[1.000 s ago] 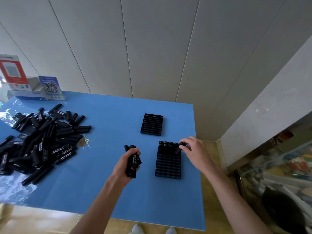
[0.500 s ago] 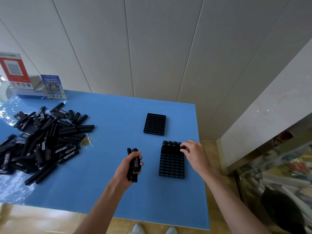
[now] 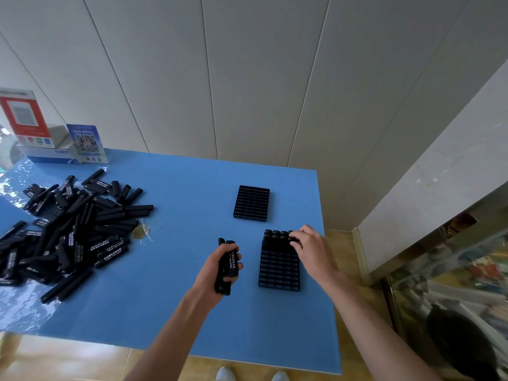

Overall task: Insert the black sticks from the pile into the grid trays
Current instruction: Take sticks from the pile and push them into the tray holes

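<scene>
A big pile of black sticks [image 3: 66, 235] lies on the left of the blue table [image 3: 170, 312]. My left hand [image 3: 217, 266] grips a bundle of black sticks [image 3: 226, 264] just left of the near grid tray [image 3: 278, 270]. That tray holds several upright sticks [image 3: 276, 235] in its far rows. My right hand [image 3: 310, 247] is at the tray's far right corner, its fingertips curled down on a stick standing in the second row. A second grid tray [image 3: 251, 203] sits farther back with no sticks in it.
Boxes and a QR-code card [image 3: 87, 143] stand at the table's far left corner. A small crumpled clear wrapper [image 3: 143, 231] lies beside the pile. The table's right edge runs close to the near tray, with a grey wall block and a glass cabinet [image 3: 450, 284] beyond.
My right hand brought a tilted stick down into the tray's far right corner and now presses on it there. My left hand kept its bundle and barely moved.
</scene>
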